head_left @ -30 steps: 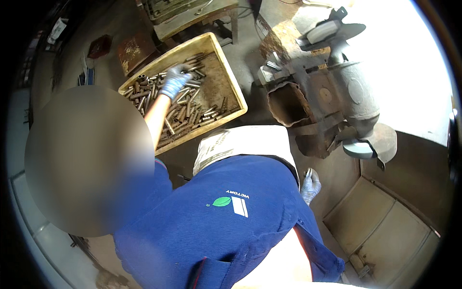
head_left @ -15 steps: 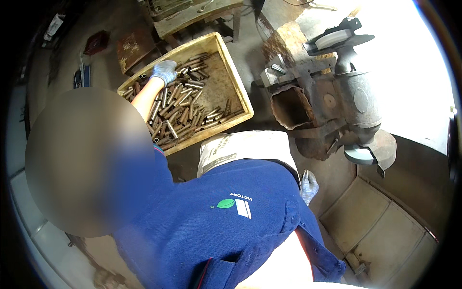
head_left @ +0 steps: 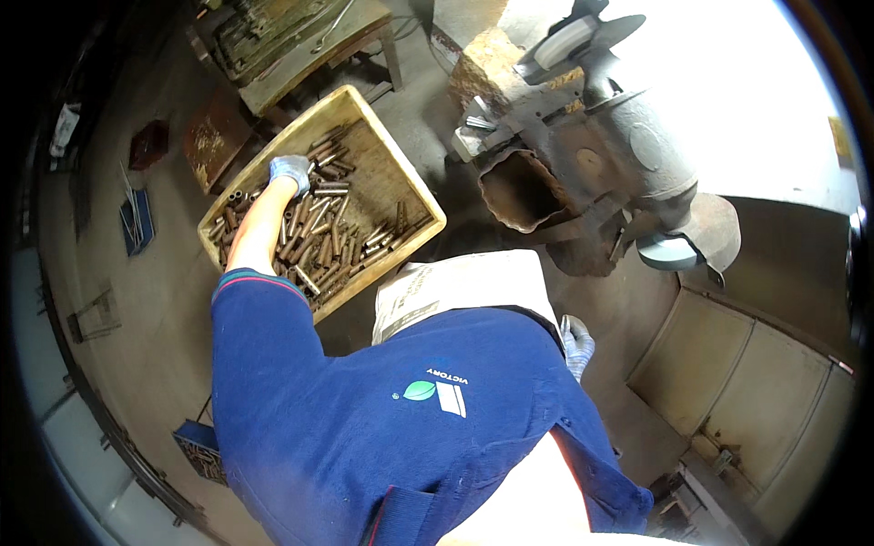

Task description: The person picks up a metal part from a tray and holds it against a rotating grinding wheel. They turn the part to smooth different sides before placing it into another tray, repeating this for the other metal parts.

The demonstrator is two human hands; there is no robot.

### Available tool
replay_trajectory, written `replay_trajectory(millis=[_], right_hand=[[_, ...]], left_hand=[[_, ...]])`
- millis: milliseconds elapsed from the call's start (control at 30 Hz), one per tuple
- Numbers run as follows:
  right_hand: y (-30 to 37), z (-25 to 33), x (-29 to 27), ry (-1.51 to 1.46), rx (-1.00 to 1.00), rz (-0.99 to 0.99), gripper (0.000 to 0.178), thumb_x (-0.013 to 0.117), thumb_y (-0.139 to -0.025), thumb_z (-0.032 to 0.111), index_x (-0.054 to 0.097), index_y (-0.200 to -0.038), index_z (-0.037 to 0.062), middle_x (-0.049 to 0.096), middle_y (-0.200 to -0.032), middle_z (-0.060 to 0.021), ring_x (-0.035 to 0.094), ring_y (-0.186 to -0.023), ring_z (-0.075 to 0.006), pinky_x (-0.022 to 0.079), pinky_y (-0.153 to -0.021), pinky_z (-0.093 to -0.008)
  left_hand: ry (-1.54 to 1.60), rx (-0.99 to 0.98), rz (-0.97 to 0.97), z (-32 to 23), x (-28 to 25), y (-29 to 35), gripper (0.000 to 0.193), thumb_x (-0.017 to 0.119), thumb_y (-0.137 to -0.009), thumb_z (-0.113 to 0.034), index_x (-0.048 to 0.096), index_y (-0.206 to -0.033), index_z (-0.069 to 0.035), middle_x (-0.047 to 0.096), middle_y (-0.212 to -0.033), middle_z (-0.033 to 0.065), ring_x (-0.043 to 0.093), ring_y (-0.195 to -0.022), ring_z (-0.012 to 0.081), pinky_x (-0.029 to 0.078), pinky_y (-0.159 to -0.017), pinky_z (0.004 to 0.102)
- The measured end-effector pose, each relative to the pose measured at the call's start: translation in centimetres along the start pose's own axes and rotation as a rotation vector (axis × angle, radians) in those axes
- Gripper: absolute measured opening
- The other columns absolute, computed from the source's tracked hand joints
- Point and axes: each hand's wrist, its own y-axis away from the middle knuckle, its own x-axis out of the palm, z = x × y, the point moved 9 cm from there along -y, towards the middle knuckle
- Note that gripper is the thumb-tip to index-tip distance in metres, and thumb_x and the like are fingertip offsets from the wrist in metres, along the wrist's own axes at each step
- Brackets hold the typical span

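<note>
On the left, a yellow bin (head_left: 398, 155) holds metal tubes (head_left: 319, 234); the gloved left hand (head_left: 289, 170) is at their far side, finger grip hidden. Farther right, beside white cloth (head_left: 466, 284), hangs the gloved right hand (head_left: 576, 343), its hold unclear.

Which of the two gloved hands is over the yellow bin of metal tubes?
The left hand, at the metal tubes; the right hand is outside the yellow bin, beside the pale cloth.
</note>
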Motion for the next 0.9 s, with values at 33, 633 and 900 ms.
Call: replay_trajectory(millis=[33, 633, 900], right_hand=[[-0.1, -0.2, -0.2, -0.008, 0.005, -0.003, 0.020, 0.065, -0.080, 0.012, 0.066, -0.090, -0.0053, 0.067, -0.088, -0.0115, 0.060, -0.080, -0.0174, 0.047, -0.077, -0.0301], [-1.8, 15.6, 2.6, 0.099, -0.463, 0.091, 0.017, 0.060, -0.077, 0.004, 0.065, -0.092, -0.0038, 0.065, -0.101, -0.0179, 0.062, -0.096, -0.0262, 0.047, -0.087, -0.0318], [-1.0, 25.9, 2.5, 0.146, -0.918, -0.014, 0.035, 0.078, -0.063, 0.012, 0.065, -0.093, 0.0000, 0.059, -0.105, -0.0193, 0.061, -0.095, -0.0337, 0.051, -0.081, -0.0371]], left_hand=[[0.012, -0.011, -0.002, 0.2, 0.7, -0.4, 0.025, 0.058, -0.078, -0.016, 0.070, -0.100, -0.010, 0.066, -0.106, 0.0117, 0.064, -0.100, 0.0273, 0.052, -0.078, 0.0406], [2.086, 0.374, 0.067, -12.8, -14.8, 14.1, 0.024, 0.062, -0.087, -0.025, 0.063, -0.084, -0.001, 0.057, -0.052, 0.0055, 0.055, -0.040, 0.0159, 0.046, -0.034, 0.0271], [1.926, 0.722, 0.581, -34.7, -22.0, 22.0, 0.043, 0.058, -0.089, -0.033, 0.060, -0.088, 0.010, 0.060, -0.058, 0.0157, 0.062, -0.049, 0.0221, 0.050, -0.035, 0.0295]])
